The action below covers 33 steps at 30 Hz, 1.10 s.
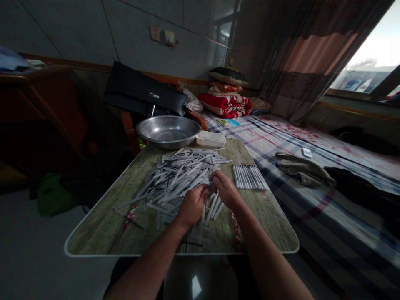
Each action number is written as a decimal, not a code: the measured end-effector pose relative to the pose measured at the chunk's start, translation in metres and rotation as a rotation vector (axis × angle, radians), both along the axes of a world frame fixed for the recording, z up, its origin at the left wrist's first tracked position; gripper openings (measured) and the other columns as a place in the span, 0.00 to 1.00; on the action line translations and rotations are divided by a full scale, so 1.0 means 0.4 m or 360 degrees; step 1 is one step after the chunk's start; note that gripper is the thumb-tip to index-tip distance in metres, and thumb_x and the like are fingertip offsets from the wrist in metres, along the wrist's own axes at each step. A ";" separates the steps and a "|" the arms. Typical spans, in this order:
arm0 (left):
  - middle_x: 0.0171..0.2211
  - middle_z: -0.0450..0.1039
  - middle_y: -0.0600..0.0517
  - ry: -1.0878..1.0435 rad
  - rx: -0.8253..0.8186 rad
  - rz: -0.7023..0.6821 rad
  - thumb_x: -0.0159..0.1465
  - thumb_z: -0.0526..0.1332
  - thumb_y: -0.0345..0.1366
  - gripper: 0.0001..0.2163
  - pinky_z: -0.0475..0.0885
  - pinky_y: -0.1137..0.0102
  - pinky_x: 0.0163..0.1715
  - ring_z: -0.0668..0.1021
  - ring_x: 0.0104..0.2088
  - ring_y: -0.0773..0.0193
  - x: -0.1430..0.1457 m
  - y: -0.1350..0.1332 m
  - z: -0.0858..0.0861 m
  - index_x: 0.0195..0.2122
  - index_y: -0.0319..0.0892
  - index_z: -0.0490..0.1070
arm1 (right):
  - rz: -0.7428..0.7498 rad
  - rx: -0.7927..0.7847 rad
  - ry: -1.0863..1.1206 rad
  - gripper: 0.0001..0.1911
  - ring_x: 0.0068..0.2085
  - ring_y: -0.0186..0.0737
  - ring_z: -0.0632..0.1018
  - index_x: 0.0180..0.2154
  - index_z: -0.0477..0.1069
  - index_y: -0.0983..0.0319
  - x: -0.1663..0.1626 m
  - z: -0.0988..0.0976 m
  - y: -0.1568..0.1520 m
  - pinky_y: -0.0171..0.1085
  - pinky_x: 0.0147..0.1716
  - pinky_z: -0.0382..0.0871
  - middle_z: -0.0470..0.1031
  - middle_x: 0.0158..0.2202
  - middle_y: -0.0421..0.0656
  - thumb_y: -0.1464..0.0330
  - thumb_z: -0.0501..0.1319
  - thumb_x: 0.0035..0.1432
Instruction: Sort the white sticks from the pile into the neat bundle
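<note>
Above the table [103,237], in the head view, the left hand [192,205] and right hand [225,190] meet at the fingertips, thumbs and forefingers drawn together in a pinch. A small greyish piece [210,184] shows between them, seemingly held by both, though the fingers cover too much to tell what it is. The pile [178,175] of white tubes spreads beyond and to the left of the hands; a few loose tubes [215,207] lie just below the right hand. Further right, a row [250,177] of tubes lies side by side near the table's edge. The basin [168,144] and tray [211,142] stand at the far end. If either pinch slackens, the piece could slip and be lost among the tubes. A rightward sweep of the arm could scatter the row or push tubes off toward the bed [265,137].
</note>
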State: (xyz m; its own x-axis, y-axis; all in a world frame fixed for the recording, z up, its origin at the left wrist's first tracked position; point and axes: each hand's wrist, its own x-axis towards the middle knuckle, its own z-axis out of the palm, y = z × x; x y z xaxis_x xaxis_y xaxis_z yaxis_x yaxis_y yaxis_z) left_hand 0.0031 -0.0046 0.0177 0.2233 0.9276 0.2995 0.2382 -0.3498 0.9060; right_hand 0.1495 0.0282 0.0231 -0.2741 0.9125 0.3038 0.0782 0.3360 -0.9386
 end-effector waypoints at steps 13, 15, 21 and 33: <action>0.38 0.79 0.49 0.0742 0.0557 0.0062 0.63 0.59 0.31 0.09 0.72 0.65 0.40 0.79 0.39 0.57 0.002 0.009 -0.046 0.43 0.44 0.74 | 0.0088 -0.0047 -0.0731 0.08 0.33 0.36 0.75 0.35 0.77 0.62 0.149 0.013 -0.014 0.33 0.34 0.65 0.78 0.32 0.41 0.70 0.62 0.52; 0.42 0.77 0.48 0.0724 0.0715 0.0164 0.63 0.59 0.30 0.09 0.72 0.61 0.46 0.77 0.44 0.56 0.001 0.009 -0.041 0.44 0.44 0.74 | 0.0020 -0.0095 -0.0809 0.07 0.29 0.35 0.74 0.34 0.76 0.62 0.174 0.007 -0.017 0.32 0.30 0.64 0.77 0.27 0.40 0.69 0.60 0.54; 0.50 0.69 0.45 0.0553 0.0924 0.0516 0.63 0.58 0.29 0.11 0.68 0.56 0.52 0.71 0.52 0.54 -0.007 0.007 -0.020 0.46 0.43 0.71 | -0.1002 -0.0040 -0.1022 0.11 0.28 0.37 0.75 0.34 0.71 0.63 0.304 -0.005 0.008 0.34 0.31 0.64 0.76 0.26 0.42 0.64 0.54 0.59; 0.47 0.71 0.47 0.0463 0.0899 0.0428 0.64 0.57 0.28 0.09 0.69 0.59 0.51 0.72 0.49 0.57 -0.009 0.009 -0.026 0.44 0.43 0.71 | -0.1693 -0.0597 -0.1647 0.15 0.42 0.48 0.77 0.39 0.75 0.62 0.385 -0.030 0.029 0.38 0.37 0.66 0.78 0.40 0.52 0.62 0.54 0.59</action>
State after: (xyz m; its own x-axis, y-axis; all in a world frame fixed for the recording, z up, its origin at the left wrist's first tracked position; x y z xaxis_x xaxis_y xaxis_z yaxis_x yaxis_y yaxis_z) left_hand -0.0004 -0.0012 0.0072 0.1520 0.6813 0.7161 0.5887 -0.6444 0.4881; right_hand 0.3037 0.0398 0.0113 0.5965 0.7949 0.1114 0.7749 -0.5341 -0.3381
